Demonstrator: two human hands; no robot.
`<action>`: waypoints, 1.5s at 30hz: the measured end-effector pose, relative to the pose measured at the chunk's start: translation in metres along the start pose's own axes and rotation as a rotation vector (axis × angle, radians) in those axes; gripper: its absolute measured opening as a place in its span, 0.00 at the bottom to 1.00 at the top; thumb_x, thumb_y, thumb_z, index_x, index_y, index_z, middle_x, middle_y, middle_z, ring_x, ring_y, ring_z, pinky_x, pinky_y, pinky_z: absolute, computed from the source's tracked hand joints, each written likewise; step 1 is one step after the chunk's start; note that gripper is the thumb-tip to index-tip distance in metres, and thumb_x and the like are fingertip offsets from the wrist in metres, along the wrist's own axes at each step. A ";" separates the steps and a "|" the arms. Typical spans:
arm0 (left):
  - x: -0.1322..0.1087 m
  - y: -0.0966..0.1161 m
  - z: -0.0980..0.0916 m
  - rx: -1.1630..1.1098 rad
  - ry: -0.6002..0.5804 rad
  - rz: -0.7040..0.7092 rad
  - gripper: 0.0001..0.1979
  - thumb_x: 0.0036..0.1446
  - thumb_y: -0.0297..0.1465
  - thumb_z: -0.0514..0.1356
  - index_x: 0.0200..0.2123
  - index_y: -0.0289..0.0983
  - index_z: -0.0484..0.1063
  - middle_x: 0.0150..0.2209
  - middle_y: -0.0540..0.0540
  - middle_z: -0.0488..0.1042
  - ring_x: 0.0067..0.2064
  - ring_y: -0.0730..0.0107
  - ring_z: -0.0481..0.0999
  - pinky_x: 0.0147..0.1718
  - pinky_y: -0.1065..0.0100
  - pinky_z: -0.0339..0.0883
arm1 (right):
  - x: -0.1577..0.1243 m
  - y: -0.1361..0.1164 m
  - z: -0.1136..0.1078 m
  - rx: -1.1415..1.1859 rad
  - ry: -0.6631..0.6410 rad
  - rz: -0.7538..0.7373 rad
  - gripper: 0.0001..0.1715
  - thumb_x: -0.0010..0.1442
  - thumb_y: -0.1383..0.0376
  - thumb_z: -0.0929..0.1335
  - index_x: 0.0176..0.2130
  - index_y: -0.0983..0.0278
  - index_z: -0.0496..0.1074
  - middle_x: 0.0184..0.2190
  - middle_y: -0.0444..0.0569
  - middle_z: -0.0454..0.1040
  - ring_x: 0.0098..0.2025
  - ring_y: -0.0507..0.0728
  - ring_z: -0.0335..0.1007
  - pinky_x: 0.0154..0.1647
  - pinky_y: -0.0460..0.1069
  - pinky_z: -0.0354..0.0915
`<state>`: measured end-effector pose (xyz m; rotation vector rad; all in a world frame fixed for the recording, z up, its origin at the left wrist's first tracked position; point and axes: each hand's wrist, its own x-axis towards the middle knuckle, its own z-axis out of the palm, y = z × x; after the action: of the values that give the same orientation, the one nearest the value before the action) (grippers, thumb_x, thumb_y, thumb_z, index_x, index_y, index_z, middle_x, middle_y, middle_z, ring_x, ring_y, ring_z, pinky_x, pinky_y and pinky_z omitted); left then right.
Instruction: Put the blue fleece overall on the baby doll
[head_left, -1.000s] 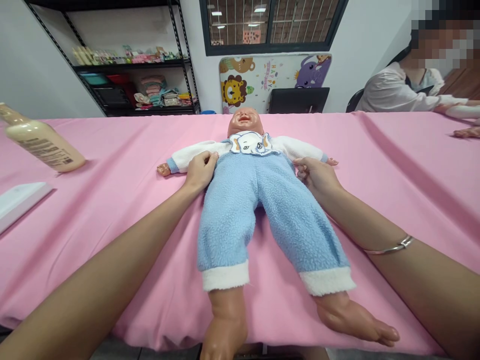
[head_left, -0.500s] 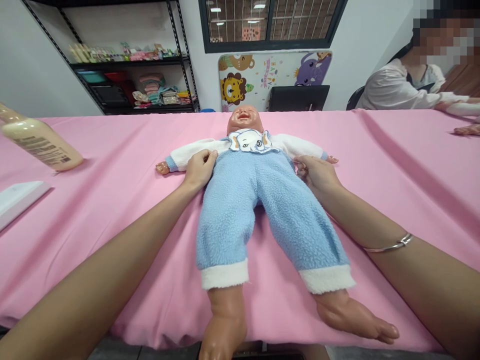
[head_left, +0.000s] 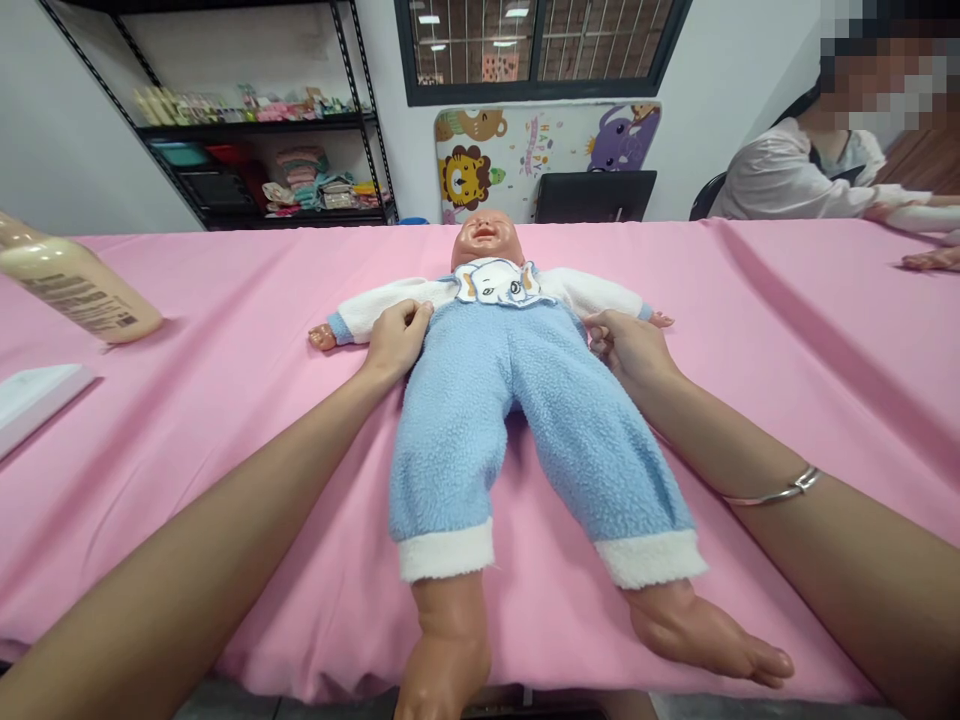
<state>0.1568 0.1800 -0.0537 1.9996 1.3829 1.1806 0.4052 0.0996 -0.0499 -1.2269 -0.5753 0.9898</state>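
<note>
blue fleece romper (head_left: 480, 430) with fuzzy white cuffs dresses the vinyl baby doll (head_left: 486, 240), which lies face up at the middle of the pink-covered table (head_left: 225, 480). its head points to the far side, its legs are spread, and its bare feet sit at the near edge. white sleeves stretch out sideways, and a white bib (head_left: 499, 283) printed with a cartoon animal sits at the chest.

from my remote seat, i see my left hand (head_left: 397, 342) with its fingers closed in a narrow pinch on the fleece at the doll's side, just below the sleeve. my right hand (head_left: 628, 350) pinches the romper the same way on the other side, with a thin metal bangle (head_left: 772, 490) on that arm.

off to the left, a cream bottle (head_left: 79, 290) lies tilted on the cloth, well apart from the doll, near a flat white box (head_left: 37, 400). a seated person (head_left: 802, 170) rests both hands at the far right of the table. behind are a black metal shelf (head_left: 255, 130) and a cartoon-animal play mat (head_left: 540, 150).
</note>
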 end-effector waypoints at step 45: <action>0.000 -0.001 0.000 0.002 -0.003 -0.009 0.17 0.62 0.30 0.53 0.20 0.36 0.58 0.21 0.53 0.58 0.27 0.74 0.57 0.30 0.66 0.48 | 0.005 0.006 -0.002 -0.013 -0.020 -0.035 0.04 0.46 0.74 0.64 0.22 0.70 0.62 0.17 0.43 0.58 0.17 0.44 0.52 0.16 0.40 0.50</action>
<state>0.1564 0.1803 -0.0543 1.9933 1.3912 1.1724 0.4069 0.1033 -0.0571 -1.2162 -0.6178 0.9713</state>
